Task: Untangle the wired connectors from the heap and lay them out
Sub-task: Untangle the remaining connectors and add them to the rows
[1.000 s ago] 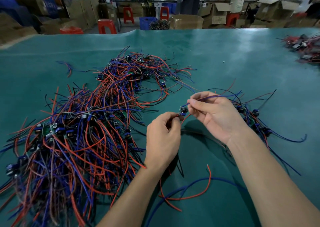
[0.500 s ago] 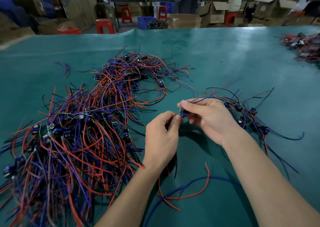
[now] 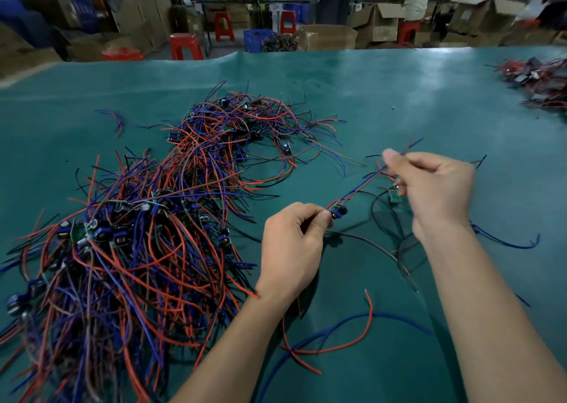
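A big heap of wired connectors (image 3: 147,233), with red, blue and black leads, covers the left half of the green table (image 3: 399,95). My left hand (image 3: 291,249) pinches the small black body of one wired connector (image 3: 337,210) at the table's middle. Its red and blue leads (image 3: 365,183) run taut up and to the right into my right hand (image 3: 429,187), which pinches them between thumb and fingers. Several separated connectors (image 3: 395,196) lie under and behind my right hand, mostly hidden by it.
Loose red and blue leads (image 3: 337,338) curl on the mat between my forearms. A second, darker pile of parts (image 3: 540,80) sits at the far right edge. Beyond the table stand red stools (image 3: 184,45), cardboard boxes and people working.
My right hand has slid up and to the right along the leads, away from the connector body, pulling them straight. My left hand keeps its pinch on the body.
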### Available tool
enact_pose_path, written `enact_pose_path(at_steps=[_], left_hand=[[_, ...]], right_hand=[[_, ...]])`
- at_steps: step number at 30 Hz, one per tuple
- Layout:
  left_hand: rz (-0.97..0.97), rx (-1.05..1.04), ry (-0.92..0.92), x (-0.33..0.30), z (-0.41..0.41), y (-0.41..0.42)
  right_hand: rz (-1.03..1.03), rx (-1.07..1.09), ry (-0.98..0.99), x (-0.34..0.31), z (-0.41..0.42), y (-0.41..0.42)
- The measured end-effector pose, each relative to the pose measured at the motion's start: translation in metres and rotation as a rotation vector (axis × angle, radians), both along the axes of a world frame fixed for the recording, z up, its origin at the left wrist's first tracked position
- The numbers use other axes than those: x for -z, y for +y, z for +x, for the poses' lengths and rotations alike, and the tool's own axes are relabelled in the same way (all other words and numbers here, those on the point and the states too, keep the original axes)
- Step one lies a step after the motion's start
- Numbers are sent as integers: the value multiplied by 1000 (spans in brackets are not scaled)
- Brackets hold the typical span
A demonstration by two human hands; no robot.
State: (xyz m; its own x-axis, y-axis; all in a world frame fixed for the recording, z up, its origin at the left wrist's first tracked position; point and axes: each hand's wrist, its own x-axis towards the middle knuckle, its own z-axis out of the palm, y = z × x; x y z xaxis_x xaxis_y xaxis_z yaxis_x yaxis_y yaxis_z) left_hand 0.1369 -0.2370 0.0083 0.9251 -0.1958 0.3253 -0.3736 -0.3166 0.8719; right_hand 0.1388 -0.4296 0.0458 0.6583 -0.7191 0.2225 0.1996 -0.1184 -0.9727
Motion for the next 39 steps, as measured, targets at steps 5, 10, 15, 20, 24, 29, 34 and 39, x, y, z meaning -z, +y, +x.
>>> enact_pose_path(at_steps=[5, 10, 15, 20, 24, 29, 34, 39], left_hand=[[-35, -59, 21, 1, 1, 0], [-168, -193, 41, 1, 2, 0], [-133, -123, 7, 1, 3, 1], [-102, -44, 6, 1, 4, 0], [-64, -41, 4, -1, 1, -2], [-95, -63, 1, -1, 0, 0], [-75, -83, 17, -2, 0, 0], [-92, -126, 49, -1, 2, 0]], right_hand=[[251, 252, -173, 0, -2, -11], [100, -23, 121, 4, 2, 11], [-196, -680, 348, 16, 1, 59], [-284, -534, 69, 10, 0, 59], [-230, -293, -163, -25, 3, 53], [-474, -293, -294, -93, 7, 87], [-659, -681, -156, -149, 36, 158], [-771, -905, 480, -125, 99, 179]])
